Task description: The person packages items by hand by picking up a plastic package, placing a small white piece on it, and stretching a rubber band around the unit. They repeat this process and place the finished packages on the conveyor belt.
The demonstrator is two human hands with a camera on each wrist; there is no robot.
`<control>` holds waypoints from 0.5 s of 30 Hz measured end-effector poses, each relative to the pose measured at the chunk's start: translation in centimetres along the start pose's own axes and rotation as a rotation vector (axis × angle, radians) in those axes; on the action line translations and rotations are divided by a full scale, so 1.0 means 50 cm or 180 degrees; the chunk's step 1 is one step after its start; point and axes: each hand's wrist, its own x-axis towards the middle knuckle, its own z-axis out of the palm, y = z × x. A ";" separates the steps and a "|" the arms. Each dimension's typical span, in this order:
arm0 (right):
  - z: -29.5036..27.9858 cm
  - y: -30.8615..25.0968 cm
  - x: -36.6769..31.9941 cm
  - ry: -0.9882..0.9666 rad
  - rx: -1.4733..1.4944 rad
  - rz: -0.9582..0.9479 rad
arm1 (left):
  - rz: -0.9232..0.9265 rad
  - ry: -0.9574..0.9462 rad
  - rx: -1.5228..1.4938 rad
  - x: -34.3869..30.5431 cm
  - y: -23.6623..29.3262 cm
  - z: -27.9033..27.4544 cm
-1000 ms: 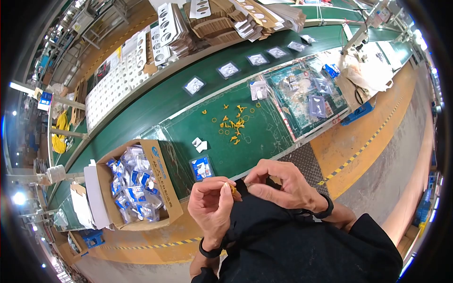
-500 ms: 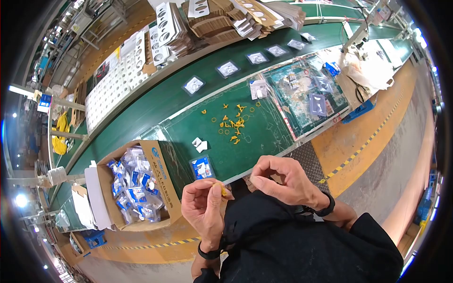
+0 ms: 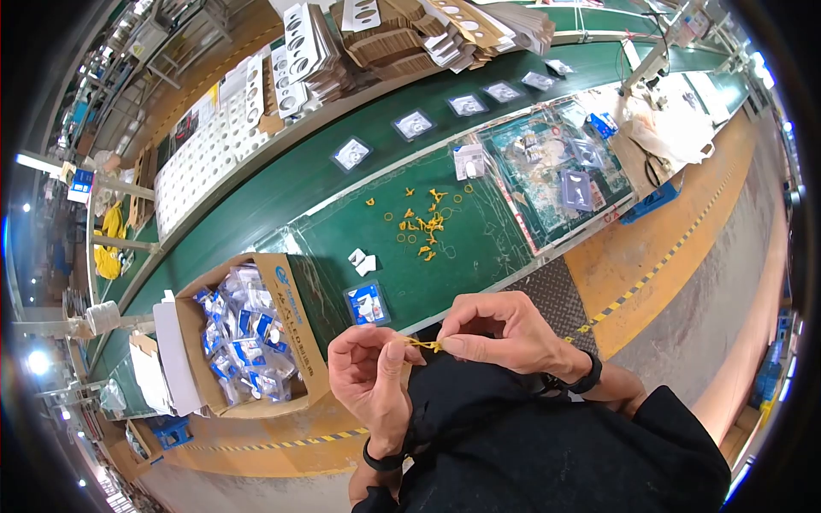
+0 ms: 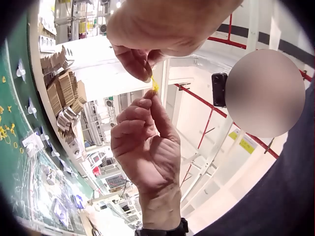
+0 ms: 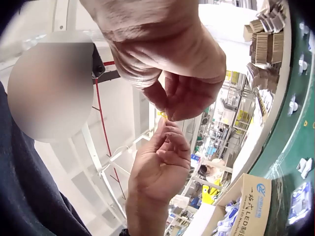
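A small yellow piece [image 3: 434, 345] is held between the two hands, above the person's lap at the table's near edge. My left hand [image 3: 374, 380] pinches its left end with thumb and fingertips. The right hand [image 3: 510, 335] pinches the other end between thumb and index finger. In the left wrist view the yellow piece [image 4: 155, 85] spans the fingertips of both hands; the right wrist view shows it [image 5: 162, 114] mostly covered by fingers. Loose yellow parts and rings [image 3: 430, 224] lie on the green table [image 3: 333, 231] beyond the hands.
A cardboard box [image 3: 304, 342] of bagged packs stands at the left, beside a blue card pack [image 3: 366, 303] and small white pieces [image 3: 366, 264]. Clear packs [image 3: 414, 126] lie in a row on the green belt [image 3: 282, 175]. Stacked card sheets [image 3: 385, 47] stand behind.
The hands moved apart, then came back together. The right fingertips now hold the yellow piece too, and it shows stretched between both hands.
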 end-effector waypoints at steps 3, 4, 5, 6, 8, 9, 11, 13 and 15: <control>0.005 0.010 0.003 -0.0107 0.0098 -0.0001 | -0.0024 -0.0089 0.0013 0.001 0.005 0.013; 0.006 0.010 0.002 -0.0075 0.0117 -0.0003 | -0.0047 -0.0087 -0.0081 0.003 0.010 0.024; 0.006 0.010 0.001 -0.0043 0.0135 -0.0004 | -0.0069 -0.0084 -0.0176 0.005 0.012 0.030; 0.006 0.009 0.001 -0.0017 0.0153 -0.0005 | -0.0435 -0.0211 -0.0216 0.005 0.010 0.022; 0.010 -0.001 0.002 0.0015 0.0312 0.0007 | -0.1157 -0.0466 -0.0290 0.006 0.003 -0.008; 0.011 -0.004 0.002 0.0037 0.0394 0.0013 | -0.1238 -0.0664 -0.0331 0.003 0.003 -0.016; 0.007 0.002 0.003 -0.0008 0.0373 0.0044 | -0.1201 -0.0794 -0.0317 -0.005 0.002 -0.020; 0.009 0.003 0.003 0.0003 0.0136 0.0015 | -0.1043 -0.0846 -0.0227 -0.007 0.000 -0.024; 0.008 -0.004 0.004 0.0077 -0.0329 -0.0100 | -0.0907 -0.0834 -0.0089 -0.003 0.001 -0.020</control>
